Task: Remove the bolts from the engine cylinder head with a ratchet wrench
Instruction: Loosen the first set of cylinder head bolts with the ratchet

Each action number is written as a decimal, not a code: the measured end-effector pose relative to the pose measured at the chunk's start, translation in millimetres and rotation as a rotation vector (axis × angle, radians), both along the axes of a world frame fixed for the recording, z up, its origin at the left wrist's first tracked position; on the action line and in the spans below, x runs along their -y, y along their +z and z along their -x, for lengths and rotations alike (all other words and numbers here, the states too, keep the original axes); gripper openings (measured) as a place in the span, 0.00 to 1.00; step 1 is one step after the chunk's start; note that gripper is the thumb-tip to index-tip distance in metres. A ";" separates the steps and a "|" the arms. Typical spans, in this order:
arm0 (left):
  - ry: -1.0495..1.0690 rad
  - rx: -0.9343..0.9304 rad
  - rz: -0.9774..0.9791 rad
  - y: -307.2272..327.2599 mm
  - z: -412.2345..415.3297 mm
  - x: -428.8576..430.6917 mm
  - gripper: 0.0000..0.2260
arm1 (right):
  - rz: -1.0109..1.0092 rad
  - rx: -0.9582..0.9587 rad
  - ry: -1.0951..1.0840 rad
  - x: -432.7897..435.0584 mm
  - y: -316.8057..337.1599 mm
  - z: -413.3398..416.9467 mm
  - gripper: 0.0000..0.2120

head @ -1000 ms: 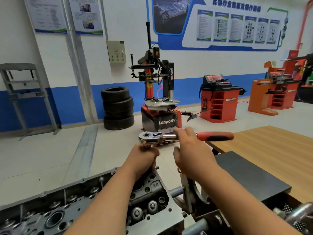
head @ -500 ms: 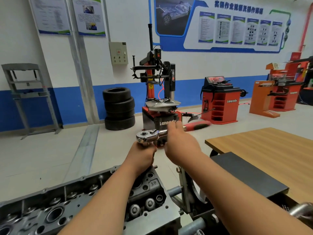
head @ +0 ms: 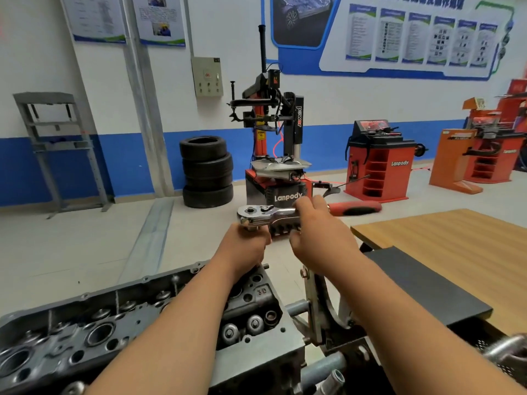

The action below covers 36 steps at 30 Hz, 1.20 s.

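Fingers [head: 297,240] of right hand [head: 319,242] curl round the steel shank of the ratchet wrench [head: 258,214] close to its head, red grip jutting free, while left hand [head: 245,248] is fisted on the drive under that head (extension prob., hidden), both just above the far end of the cylinder head [head: 85,337]. Judging by this, a bolt at that end is mid-loosening, bolt itself not visible; next move prob. needs a sideways swing w/ left hand keeping the drive square. Right of the cylinder head, stand bracket [head: 316,303] and wooden table [head: 456,252] sit near the swing arc; tyre changer [head: 273,138] and tyres [head: 206,172] are well beyond.
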<state>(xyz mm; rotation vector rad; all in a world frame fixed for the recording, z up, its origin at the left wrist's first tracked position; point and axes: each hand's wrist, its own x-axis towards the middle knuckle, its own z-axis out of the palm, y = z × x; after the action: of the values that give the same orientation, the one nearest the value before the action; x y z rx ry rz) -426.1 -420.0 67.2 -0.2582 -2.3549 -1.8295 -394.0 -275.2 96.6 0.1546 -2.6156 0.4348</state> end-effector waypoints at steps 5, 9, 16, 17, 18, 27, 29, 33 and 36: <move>-0.077 0.023 -0.074 3.9 -0.9 4.4 0.09 | -0.197 0.130 0.071 19.5 19.6 44.6 0.22; -0.033 0.040 -0.123 4.6 -5.7 0.0 0.11 | -0.601 0.087 0.002 13.1 50.0 34.7 0.12; 0.069 -0.081 0.063 6.9 -7.3 -1.4 0.07 | -0.403 0.209 0.196 22.1 56.8 -13.0 0.23; 0.099 -0.113 0.074 6.0 -7.9 -1.5 0.07 | -0.414 0.203 0.189 25.3 56.9 -17.0 0.21; 0.117 -0.153 0.108 6.1 -9.4 -1.1 0.08 | -0.432 0.203 0.182 29.4 56.6 -21.3 0.18; 0.020 -0.242 0.414 10.2 -11.0 6.2 0.10 | -0.432 0.010 0.105 42.2 32.7 -19.6 0.19; -0.013 -0.210 0.391 10.4 -10.6 8.8 0.13 | -0.475 -0.049 0.139 37.6 33.1 -3.3 0.24; -0.093 -0.138 0.296 13.5 -13.3 13.9 0.10 | -0.451 -0.055 0.277 36.6 41.9 24.1 0.27; -0.057 -0.138 0.311 16.3 -21.6 14.7 0.09 | -0.572 -0.148 0.290 38.1 52.6 23.9 0.24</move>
<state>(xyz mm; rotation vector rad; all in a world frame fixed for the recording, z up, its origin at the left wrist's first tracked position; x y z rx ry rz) -404.5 -434.7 83.4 -0.4745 -2.5469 -1.4074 -417.9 -313.3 149.1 0.7281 -2.5040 -0.2387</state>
